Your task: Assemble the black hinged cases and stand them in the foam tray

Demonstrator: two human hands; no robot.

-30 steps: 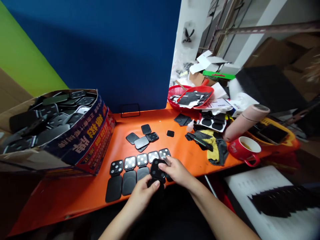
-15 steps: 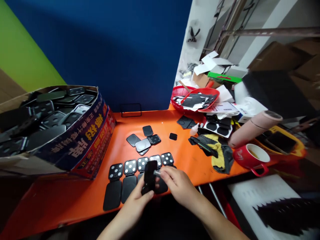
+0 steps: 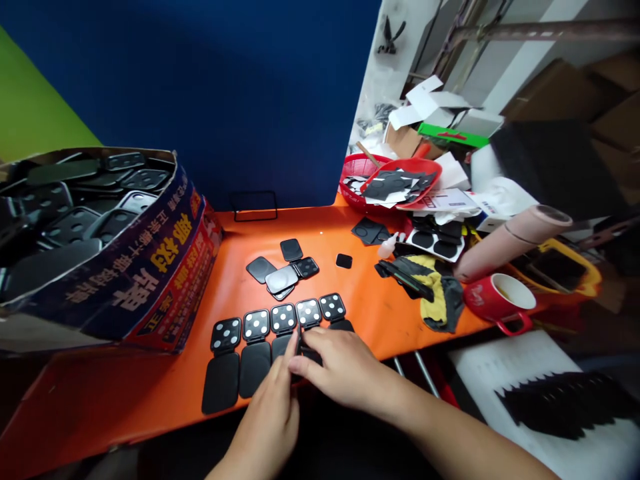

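My left hand point(image 3: 275, 393) is closed round a flat black piece point(image 3: 299, 341), seen nearly edge-on and mostly hidden by the fingers. My right hand point(image 3: 340, 363) presses against the same piece from the right, fingers together. Beneath and beyond the hands lies a row of opened black hinged cases point(image 3: 227, 335), their upper halves showing white dots and their lower halves plain black point(image 3: 221, 383). Farther back rest a loose pile of similar flat pieces with a shiny grey one point(image 3: 281, 279) on top, and a small black square point(image 3: 343, 261).
A large cardboard box point(image 3: 165, 267) full of black cases stands at left on the orange table point(image 3: 240, 243). At right are a red basket point(image 3: 350, 193) of scraps, a small bottle point(image 3: 387, 249), a yellow-and-grey glove point(image 3: 435, 293), a pink flask point(image 3: 510, 243) and a red mug point(image 3: 483, 307).
The black piece has turned from showing its broad face to edge-on. My right hand has moved from pinching a small shiny bit beside it to pressing against the piece. The view has shifted slightly.
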